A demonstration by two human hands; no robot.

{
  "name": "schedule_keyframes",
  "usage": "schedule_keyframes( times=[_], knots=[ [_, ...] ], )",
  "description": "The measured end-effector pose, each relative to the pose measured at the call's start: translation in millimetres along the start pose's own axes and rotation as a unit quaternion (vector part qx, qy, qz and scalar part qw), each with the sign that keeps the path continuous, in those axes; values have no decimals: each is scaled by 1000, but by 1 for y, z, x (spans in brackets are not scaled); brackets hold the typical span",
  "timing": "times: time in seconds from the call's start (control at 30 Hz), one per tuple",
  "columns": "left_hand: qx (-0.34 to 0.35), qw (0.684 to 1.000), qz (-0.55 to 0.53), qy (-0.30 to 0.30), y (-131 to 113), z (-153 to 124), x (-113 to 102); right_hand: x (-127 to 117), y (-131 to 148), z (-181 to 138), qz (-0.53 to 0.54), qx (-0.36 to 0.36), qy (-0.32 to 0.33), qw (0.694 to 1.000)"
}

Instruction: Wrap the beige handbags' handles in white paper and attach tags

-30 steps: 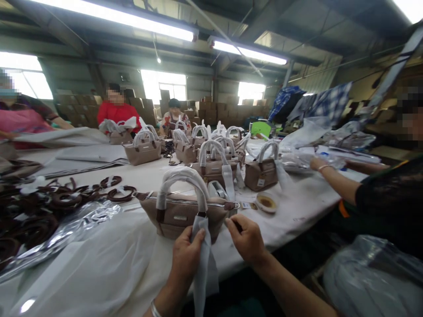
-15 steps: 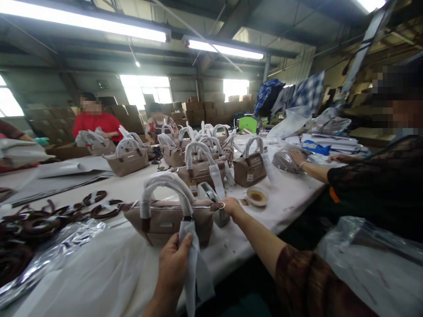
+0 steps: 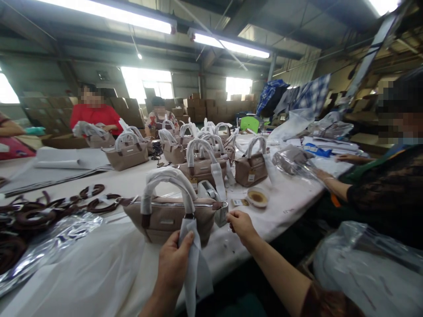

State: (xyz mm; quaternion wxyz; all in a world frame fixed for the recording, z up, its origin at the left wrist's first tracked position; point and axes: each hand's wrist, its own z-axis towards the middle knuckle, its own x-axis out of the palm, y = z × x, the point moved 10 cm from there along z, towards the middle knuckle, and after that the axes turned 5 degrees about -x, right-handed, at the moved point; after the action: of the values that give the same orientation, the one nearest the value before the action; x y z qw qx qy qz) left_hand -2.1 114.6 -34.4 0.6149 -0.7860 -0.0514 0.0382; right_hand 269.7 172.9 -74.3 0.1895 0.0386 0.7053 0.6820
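Note:
A taupe handbag (image 3: 168, 216) stands at the near table edge, its handles wrapped in white foam paper. My left hand (image 3: 173, 263) pinches the loose tail of the white wrapping strip (image 3: 194, 264) hanging from the handle's right base. My right hand (image 3: 241, 224) is closed just right of the bag, next to its metal ring and a small silver tape dispenser (image 3: 216, 200); what its fingers hold is too small to make out.
Several more wrapped handbags (image 3: 203, 163) stand mid-table. Brown straps (image 3: 49, 211) and silvery plastic (image 3: 49, 242) lie at left, a small round dish (image 3: 257, 197) at right. A person in dark sleeves (image 3: 373, 193) handles a bagged item on my right; others work across the table.
My right hand reached out to the bag's ring by the dispenser, then drew back toward me. My left hand kept its hold on the wrapping strip. The view shifted slightly.

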Motion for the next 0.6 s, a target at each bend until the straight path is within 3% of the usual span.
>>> schedule_keyframes(
  times=[0.2, 0.27, 0.43, 0.5, 0.6],
  knots=[
    [15, 1000, 12, -6, -6, -3, -2, -8, -2, 1, -65, -40, 3, 997],
    [22, 999, 22, -8, -10, -5, -2, -4, 9, -13, -60, -66, 46, 995],
    [53, 997, 57, -23, -22, -9, -3, 40, 85, -75, 37, -158, 259, 952],
    [65, 995, 65, -29, -27, -10, -3, 59, 120, -92, 33, -199, 295, 934],
    [95, 992, 82, -35, -35, -14, -4, 83, 156, -101, -23, -272, 286, 919]
  ],
)
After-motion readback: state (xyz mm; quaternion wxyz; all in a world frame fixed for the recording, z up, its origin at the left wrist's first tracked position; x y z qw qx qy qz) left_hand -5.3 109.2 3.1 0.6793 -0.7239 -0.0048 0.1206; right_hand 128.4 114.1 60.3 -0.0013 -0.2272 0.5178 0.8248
